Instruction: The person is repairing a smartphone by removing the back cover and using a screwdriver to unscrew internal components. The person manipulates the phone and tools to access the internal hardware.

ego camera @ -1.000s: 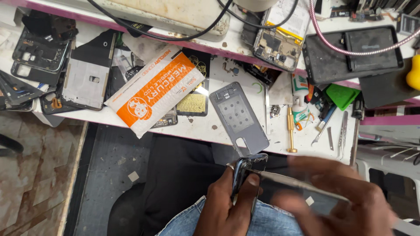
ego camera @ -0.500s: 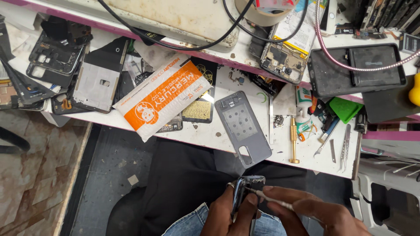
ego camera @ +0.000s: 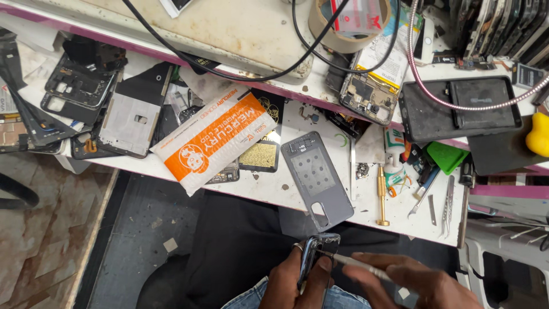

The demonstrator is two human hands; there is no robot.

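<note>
Near the bottom edge, over the lap, the left hand (ego camera: 297, 283) grips a phone (ego camera: 316, 260) on edge while the right hand (ego camera: 417, 283) pinches a thin tool (ego camera: 357, 265) against its top corner; a slip could gouge it.

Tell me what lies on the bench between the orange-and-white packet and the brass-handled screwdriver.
In the head view, a grey phone back cover lies flat between the orange-and-white packet and the brass-handled screwdriver, on the white bench.
</note>
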